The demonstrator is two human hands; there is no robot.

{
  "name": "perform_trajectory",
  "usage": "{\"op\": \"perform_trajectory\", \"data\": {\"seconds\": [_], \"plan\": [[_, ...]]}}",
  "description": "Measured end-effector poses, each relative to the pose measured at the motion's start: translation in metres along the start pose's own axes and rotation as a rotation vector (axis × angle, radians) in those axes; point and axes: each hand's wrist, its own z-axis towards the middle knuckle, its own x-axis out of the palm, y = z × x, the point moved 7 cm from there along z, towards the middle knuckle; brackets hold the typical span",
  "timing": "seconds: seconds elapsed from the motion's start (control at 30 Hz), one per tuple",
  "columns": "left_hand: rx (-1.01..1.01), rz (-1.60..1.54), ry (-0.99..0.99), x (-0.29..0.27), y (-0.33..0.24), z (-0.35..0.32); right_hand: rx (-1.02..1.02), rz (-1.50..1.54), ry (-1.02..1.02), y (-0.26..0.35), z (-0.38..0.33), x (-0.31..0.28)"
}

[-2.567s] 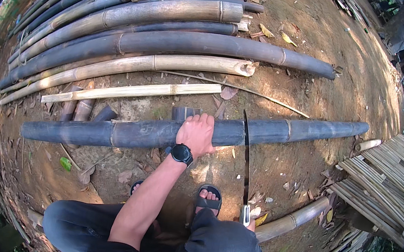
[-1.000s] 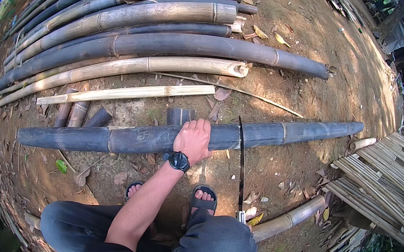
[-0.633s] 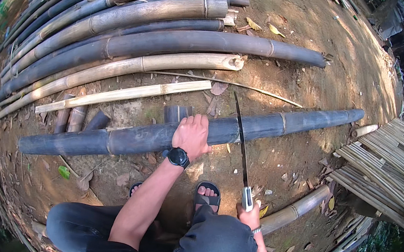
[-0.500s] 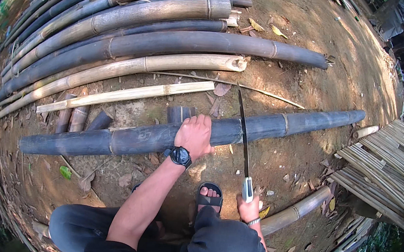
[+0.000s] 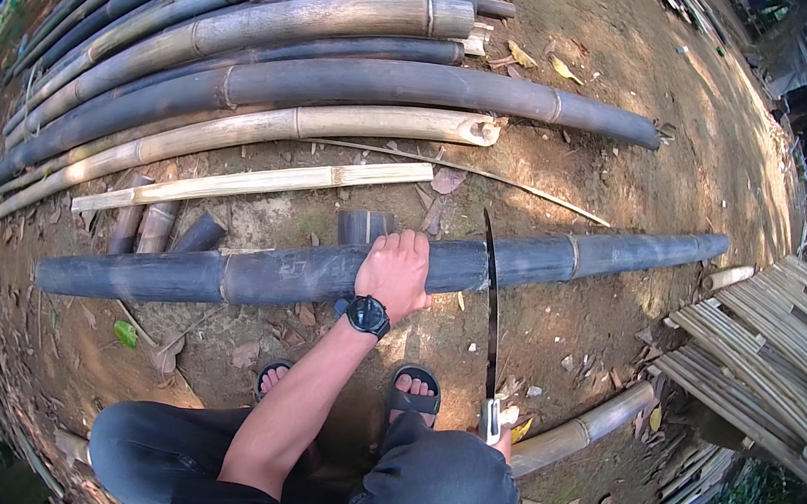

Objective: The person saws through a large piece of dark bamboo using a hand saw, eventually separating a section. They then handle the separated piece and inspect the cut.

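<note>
A long dark bamboo pole (image 5: 300,277) lies crosswise in front of me. My left hand (image 5: 395,273), a black watch at its wrist, is closed over the pole near its middle and presses down on top. To the right of it, a handsaw (image 5: 493,329) lies across the pole, its blade touching the bamboo at a pale cut mark. Around the saw's light grey handle my right hand (image 5: 506,438) is closed, low beside my right knee, which partly hides that forearm. Under the pole, a short dark bamboo piece (image 5: 364,227) shows just behind my left hand.
Several bamboo poles (image 5: 344,79) lie stacked at the far left. A pale split strip (image 5: 261,179) rests before them. Cut stubs (image 5: 159,222) sit by the pole's left part. At right are a slatted bamboo platform (image 5: 765,347) and a thick bamboo length (image 5: 583,430). My sandalled foot (image 5: 414,394) is nearby.
My right hand has drawn the saw back toward me, so less of the blade reaches past the pole. My left hand keeps its place on the bamboo.
</note>
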Motion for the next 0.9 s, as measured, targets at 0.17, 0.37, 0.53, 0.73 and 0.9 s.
{"op": "perform_trajectory", "data": {"seconds": [0.17, 0.37, 0.53, 0.73, 0.9], "plan": [[0.030, 0.007, -0.036, 0.001, -0.001, 0.001, 0.000, -0.085, 0.026, 0.042, 0.029, 0.007], [0.019, 0.023, 0.006, -0.001, -0.003, -0.001, -0.136, -0.196, 0.035, 0.070, 0.023, -0.001], [0.021, -0.006, 0.038, -0.001, -0.005, 0.005, 0.013, 0.060, -0.022, -0.030, -0.002, -0.009], [0.048, -0.004, -0.132, -0.004, -0.004, -0.004, 0.020, -0.110, 0.037, 0.018, 0.064, 0.004], [0.017, -0.012, -0.086, -0.003, -0.005, 0.011, -0.018, 0.019, -0.008, -0.006, -0.008, -0.014]]}}
